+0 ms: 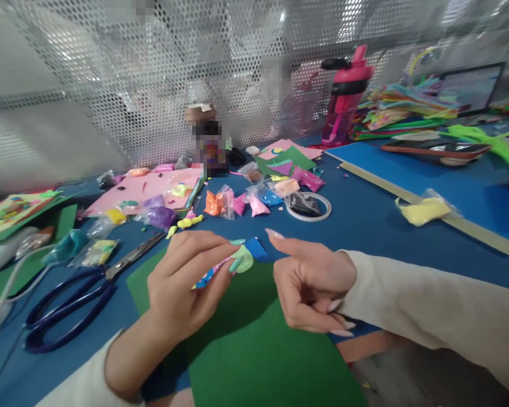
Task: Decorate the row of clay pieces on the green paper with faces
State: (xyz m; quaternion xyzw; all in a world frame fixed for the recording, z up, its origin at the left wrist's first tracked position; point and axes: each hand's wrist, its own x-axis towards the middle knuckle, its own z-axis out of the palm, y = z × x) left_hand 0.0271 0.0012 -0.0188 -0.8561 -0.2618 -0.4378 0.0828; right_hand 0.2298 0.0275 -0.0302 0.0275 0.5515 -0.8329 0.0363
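Across the back, a perforated metal panel [152, 68] stands behind a blue worktop [356, 226]. A large green sheet [275, 362] lies at the near side of the worktop, beneath the hands. Farther off, near the panel, a pink sheet [110, 199] lies flat at left and a pink bottle [348, 90] stands upright at right. Left of the green sheet lies a pair of scissors [110, 273] with dark blue handles, blades pointing away. The left hand [190, 277] has its thumb and fingers brought together, pinching a pale green piece [245, 259]; whether that piece touches the sheet I cannot tell. The right hand [314, 282] is apart from it, fingers curled in and thumb stretched toward the left; whether it grips anything is unclear. Beyond the hands, a white ring [328, 209] surrounds a small black packet [303, 204]. A small blue piece [257, 249] sits just beside the pale green piece.
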